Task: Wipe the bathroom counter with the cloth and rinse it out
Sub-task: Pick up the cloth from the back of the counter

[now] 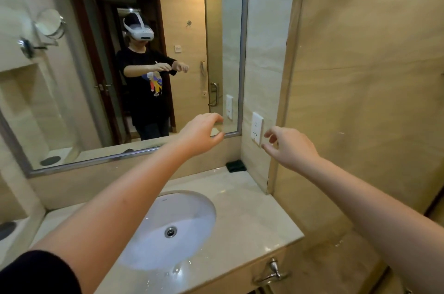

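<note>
A dark folded cloth [236, 165] lies on the beige marble counter [252, 216], in the back right corner against the wall. Both my arms are stretched forward, well above the counter. My left hand [201, 134] hovers in front of the mirror's lower edge, fingers loosely curved and holding nothing. My right hand [288, 146] hangs in the air near the wall socket, fingers loosely curved and empty too. Both hands are above the cloth and apart from it. A white oval basin [192, 212] is sunk into the counter under my left forearm.
A large framed mirror [108, 77] covers the back wall and shows a person wearing a headset. A white socket plate [257, 128] sits on the right wall. A chrome tap-like fitting [272, 272] juts from the counter's front edge. A round shaving mirror [49, 23] hangs at the left.
</note>
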{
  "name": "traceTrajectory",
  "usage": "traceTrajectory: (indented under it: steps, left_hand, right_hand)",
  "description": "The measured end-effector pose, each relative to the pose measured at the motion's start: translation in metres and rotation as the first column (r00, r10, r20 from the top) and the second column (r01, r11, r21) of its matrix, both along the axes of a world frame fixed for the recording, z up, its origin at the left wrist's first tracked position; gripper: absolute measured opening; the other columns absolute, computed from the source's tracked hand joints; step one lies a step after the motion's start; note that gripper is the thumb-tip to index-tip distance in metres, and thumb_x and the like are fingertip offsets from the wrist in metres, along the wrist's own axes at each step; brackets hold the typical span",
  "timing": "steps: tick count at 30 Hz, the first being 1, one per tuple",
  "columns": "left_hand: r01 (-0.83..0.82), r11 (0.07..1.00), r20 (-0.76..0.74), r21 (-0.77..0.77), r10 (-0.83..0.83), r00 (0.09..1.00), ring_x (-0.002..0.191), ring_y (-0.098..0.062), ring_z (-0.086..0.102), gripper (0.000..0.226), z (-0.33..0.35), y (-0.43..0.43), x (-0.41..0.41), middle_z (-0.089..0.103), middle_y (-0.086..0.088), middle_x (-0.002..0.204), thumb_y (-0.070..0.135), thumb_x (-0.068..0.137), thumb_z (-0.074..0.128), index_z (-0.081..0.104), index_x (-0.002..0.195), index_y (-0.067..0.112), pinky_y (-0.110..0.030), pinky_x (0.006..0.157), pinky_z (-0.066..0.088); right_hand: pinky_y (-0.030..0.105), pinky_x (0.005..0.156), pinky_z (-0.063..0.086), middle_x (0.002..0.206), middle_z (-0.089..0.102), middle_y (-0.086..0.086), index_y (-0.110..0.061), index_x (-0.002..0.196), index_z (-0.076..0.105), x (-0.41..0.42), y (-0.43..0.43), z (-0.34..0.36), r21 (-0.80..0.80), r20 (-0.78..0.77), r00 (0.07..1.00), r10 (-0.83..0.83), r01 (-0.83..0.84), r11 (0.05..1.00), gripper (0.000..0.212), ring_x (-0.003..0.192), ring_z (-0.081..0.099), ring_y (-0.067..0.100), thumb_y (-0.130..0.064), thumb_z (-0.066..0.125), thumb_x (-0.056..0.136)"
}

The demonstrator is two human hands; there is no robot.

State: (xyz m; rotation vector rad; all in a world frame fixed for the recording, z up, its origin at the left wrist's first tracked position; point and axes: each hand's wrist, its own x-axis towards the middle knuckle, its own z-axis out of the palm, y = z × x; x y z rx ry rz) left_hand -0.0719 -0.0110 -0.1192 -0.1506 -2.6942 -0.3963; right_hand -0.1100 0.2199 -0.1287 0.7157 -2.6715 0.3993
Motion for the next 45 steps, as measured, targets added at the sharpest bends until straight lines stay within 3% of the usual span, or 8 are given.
traceTrajectory:
  steps: [13, 20, 24, 29, 32, 36, 45]
  left_hand:
    - [-0.023, 1.000, 0.030, 0.010, 0.023, 0.999, 0.125, -0.014, 0.046, 0.045, -0.032, -0.054, -0.128, 0.051, 0.002, 0.135, 0.034, 0.093, 0.055, 0.046, 0.135, 0.020, -0.032, 0.102, 0.041]
    - [-0.028, 1.000, 0.058, 0.010, 0.028, 0.998, 0.126, -0.014, 0.046, 0.045, -0.049, -0.104, -0.201, 0.052, 0.003, 0.135, 0.035, 0.092, 0.056, 0.047, 0.134, 0.021, -0.033, 0.104, 0.041]
    - [-0.047, 0.999, 0.061, 0.019, 0.046, 0.997, 0.126, -0.013, 0.046, 0.045, -0.066, -0.126, -0.226, 0.052, 0.003, 0.135, 0.036, 0.092, 0.057, 0.047, 0.134, 0.021, -0.033, 0.105, 0.041]
    - [-0.082, 0.996, 0.109, 0.043, 0.077, 0.991, 0.127, -0.014, 0.044, 0.045, -0.075, -0.151, -0.233, 0.051, 0.002, 0.135, 0.034, 0.092, 0.056, 0.047, 0.134, 0.020, -0.033, 0.105, 0.039]
    - [-0.162, 0.987, 0.108, 0.020, 0.159, 0.981, 0.126, -0.016, 0.044, 0.046, -0.071, -0.166, -0.229, 0.051, 0.001, 0.136, 0.036, 0.092, 0.055, 0.047, 0.134, 0.020, -0.037, 0.104, 0.040]
    - [-0.267, 0.962, 0.065, 0.064, 0.263, 0.963, 0.125, -0.017, 0.046, 0.046, -0.065, -0.165, -0.212, 0.052, 0.000, 0.135, 0.034, 0.093, 0.056, 0.047, 0.135, 0.019, -0.038, 0.103, 0.042]
    - [-0.453, 0.884, 0.082, 0.116, 0.446, 0.891, 0.125, -0.018, 0.046, 0.043, -0.100, -0.136, -0.152, 0.053, -0.001, 0.133, 0.030, 0.093, 0.055, 0.048, 0.134, 0.016, -0.037, 0.104, 0.040]
  right_hand:
    - [0.028, 0.070, 0.045, 0.108, 0.065, -0.006, -0.021, 0.119, 0.058, -0.124, -0.058, -0.022, 0.008, 0.040, 0.999, 0.011, -0.011, 1.000, 0.030, 0.095, 0.061, 0.016, -0.036, 0.055, 0.092]
    - [0.025, 0.066, 0.041, 0.107, 0.065, -0.004, -0.020, 0.120, 0.057, -0.197, -0.113, -0.031, 0.010, 0.075, 0.997, 0.014, -0.015, 1.000, 0.030, 0.093, 0.061, 0.016, -0.034, 0.054, 0.094]
    - [0.029, 0.075, 0.052, 0.106, 0.066, -0.006, -0.021, 0.118, 0.058, -0.229, -0.143, -0.049, -0.006, 0.103, 0.994, 0.035, -0.035, 0.999, 0.029, 0.094, 0.061, 0.013, -0.034, 0.055, 0.093]
    - [0.030, 0.075, 0.053, 0.101, 0.066, -0.007, -0.024, 0.116, 0.059, -0.256, -0.172, -0.058, 0.026, 0.106, 0.991, 0.085, -0.088, 0.996, 0.027, 0.090, 0.061, 0.012, -0.035, 0.058, 0.091]
    - [0.026, 0.074, 0.052, 0.096, 0.060, -0.010, -0.024, 0.116, 0.058, -0.267, -0.186, -0.055, -0.031, 0.145, 0.979, 0.143, -0.140, 0.990, 0.027, 0.086, 0.059, 0.008, -0.034, 0.059, 0.091]
    - [0.031, 0.077, 0.055, 0.098, 0.062, -0.010, -0.025, 0.116, 0.059, -0.270, -0.209, -0.056, -0.059, 0.127, 0.960, 0.250, -0.245, 0.968, 0.029, 0.087, 0.060, 0.008, -0.037, 0.061, 0.089]
    - [0.027, 0.070, 0.050, 0.099, 0.065, -0.006, -0.023, 0.112, 0.062, -0.244, -0.224, -0.071, -0.088, 0.099, 0.857, 0.506, -0.499, 0.862, 0.025, 0.086, 0.059, 0.011, -0.033, 0.062, 0.090]
